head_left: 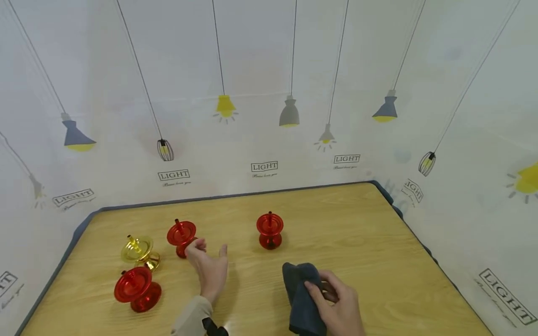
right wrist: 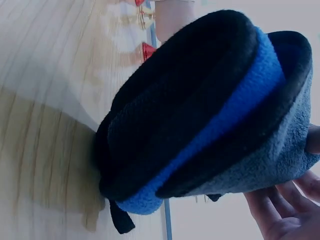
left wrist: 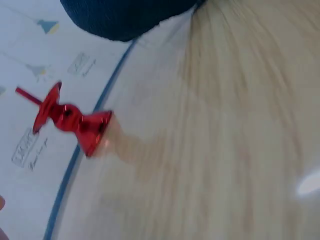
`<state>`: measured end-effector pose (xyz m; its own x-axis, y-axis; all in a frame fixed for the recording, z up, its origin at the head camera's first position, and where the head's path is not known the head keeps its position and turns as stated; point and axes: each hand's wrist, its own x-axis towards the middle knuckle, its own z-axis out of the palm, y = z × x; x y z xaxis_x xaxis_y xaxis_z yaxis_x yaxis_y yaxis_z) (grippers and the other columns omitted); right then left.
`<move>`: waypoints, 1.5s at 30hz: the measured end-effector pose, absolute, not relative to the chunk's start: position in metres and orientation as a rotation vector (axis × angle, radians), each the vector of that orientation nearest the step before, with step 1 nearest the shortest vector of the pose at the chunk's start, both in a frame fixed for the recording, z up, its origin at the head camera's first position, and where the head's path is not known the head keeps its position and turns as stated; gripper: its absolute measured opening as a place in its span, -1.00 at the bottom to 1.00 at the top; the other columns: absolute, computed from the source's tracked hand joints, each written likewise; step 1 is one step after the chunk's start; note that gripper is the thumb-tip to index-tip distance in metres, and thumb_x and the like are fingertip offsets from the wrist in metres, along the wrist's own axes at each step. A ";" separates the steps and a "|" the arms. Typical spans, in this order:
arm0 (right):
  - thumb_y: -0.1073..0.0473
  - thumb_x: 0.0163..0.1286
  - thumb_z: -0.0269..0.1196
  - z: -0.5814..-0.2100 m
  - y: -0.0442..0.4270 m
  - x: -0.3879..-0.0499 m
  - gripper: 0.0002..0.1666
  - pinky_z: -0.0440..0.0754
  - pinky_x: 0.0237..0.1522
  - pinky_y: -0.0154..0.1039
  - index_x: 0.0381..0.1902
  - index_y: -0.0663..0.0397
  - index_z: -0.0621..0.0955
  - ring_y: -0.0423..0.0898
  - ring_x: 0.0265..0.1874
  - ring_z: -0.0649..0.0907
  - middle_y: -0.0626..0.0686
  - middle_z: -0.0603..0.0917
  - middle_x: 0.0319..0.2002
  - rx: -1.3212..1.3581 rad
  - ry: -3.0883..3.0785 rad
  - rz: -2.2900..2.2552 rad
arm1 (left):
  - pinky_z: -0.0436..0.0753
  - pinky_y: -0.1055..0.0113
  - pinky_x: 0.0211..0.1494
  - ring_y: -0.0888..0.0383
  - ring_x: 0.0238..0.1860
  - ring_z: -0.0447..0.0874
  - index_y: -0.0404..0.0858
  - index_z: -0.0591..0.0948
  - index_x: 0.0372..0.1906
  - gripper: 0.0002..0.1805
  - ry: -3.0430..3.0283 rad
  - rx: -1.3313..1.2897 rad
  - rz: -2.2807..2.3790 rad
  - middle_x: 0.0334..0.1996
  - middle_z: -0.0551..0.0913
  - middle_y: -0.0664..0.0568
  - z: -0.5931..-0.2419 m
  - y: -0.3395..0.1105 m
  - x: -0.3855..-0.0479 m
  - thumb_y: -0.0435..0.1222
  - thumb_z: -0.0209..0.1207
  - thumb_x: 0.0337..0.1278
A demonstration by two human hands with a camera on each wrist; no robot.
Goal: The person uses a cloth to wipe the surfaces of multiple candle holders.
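In the head view my left hand (head_left: 211,273) is held out with fingers and thumb spread, nothing in its grasp. Its fingertips overlap the base of a shiny red candle holder (head_left: 180,232); whether they touch cannot be told. My right hand (head_left: 339,305) pinches a folded dark grey-blue cloth (head_left: 307,298) between thumb and fingers. Blue lining (right wrist: 225,117) shows between its dark-edged folds in the right wrist view. Beyond the cloth, another red candle holder (head_left: 270,226) stands upright, also seen in the left wrist view. To the left are a gold candle holder (head_left: 138,250) and a third red one (head_left: 133,284).
A light wood-grain table (head_left: 403,275) lies under everything, with a dark blue edge (head_left: 235,197). Behind and at both sides hangs a white curtain (head_left: 248,56) printed with lamps. A black strap (head_left: 214,327) sits at the left wrist.
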<state>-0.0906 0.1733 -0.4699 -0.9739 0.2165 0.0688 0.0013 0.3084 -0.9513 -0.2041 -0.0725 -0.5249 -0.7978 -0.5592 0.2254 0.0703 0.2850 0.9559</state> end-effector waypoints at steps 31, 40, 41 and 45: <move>0.06 0.31 0.44 -0.473 0.155 -0.089 -0.76 0.72 -0.22 -0.38 -0.10 -0.05 0.73 -0.22 -0.21 0.77 0.04 0.79 -0.13 0.037 -2.454 1.876 | 0.32 -0.18 0.48 -0.30 0.42 0.35 -0.47 0.15 0.35 -0.25 -1.945 0.437 -1.732 0.35 0.39 -0.46 -0.519 -0.118 -0.224 -0.46 0.32 0.19; 0.14 0.37 0.39 -0.461 0.156 -0.096 -0.74 0.74 -0.25 -0.34 -0.03 0.11 0.68 -0.21 -0.23 0.77 0.11 0.77 -0.14 -0.069 -2.240 1.936 | 0.68 0.01 0.14 0.03 0.04 0.68 -0.24 0.46 0.18 -0.41 -2.161 -0.186 -1.659 -0.01 0.72 -0.03 -0.475 -0.078 -0.183 -0.33 0.48 0.07; 0.13 0.38 0.38 -0.458 0.156 -0.097 -0.72 0.74 -0.24 -0.34 -0.01 0.12 0.67 -0.20 -0.22 0.78 0.12 0.77 -0.13 -0.083 -2.214 1.944 | 0.70 0.07 0.10 0.07 -0.01 0.70 -0.21 0.49 0.17 -0.41 -2.183 -0.264 -1.638 -0.03 0.73 0.02 -0.471 -0.075 -0.179 -0.32 0.50 0.05; 0.08 0.43 0.33 -0.446 0.161 -0.102 -0.69 0.73 -0.20 -0.34 0.02 0.14 0.64 -0.19 -0.21 0.77 0.15 0.77 -0.11 -0.145 -2.156 1.927 | 0.72 0.25 0.00 0.18 -0.11 0.75 -0.10 0.51 0.17 -0.41 -2.246 -0.594 -1.576 -0.06 0.75 0.11 -0.462 -0.069 -0.164 -0.30 0.51 0.03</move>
